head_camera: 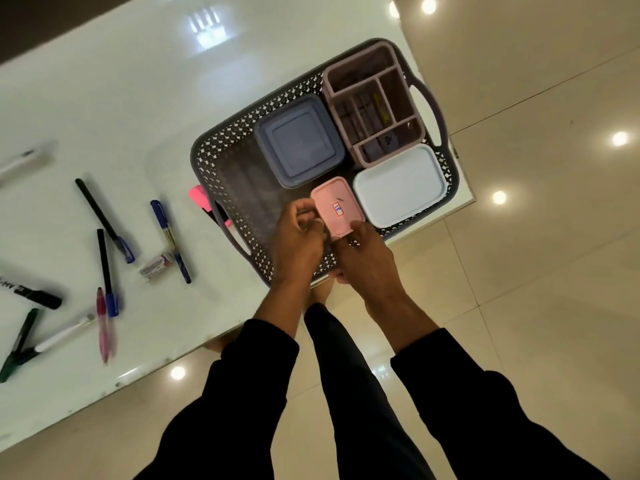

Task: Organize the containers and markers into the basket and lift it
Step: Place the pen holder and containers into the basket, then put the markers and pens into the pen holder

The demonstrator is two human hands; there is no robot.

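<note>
While both hands, left hand (298, 237) and right hand (363, 251), pinch the pink container (337, 209) with curled fingers, it sits mid-frame inside the basket (221, 157), pens (104, 220) left

Grey lattice basket (221, 157) on white desk (121, 98), near its right corner. Inside: grey square lidded container (299, 142), pink divided organizer (374, 102) with pens in it, white rectangular lidded container (400, 185). Both hands hold small pink lidded container (336, 209) over basket's near side: left hand (298, 237) at its left edge, right hand (363, 251) at its near end, fingers curled round it. Pens and markers (104, 220) scattered on desk left of basket; pink highlighter (201, 197) just beside basket's left handle.
</note>
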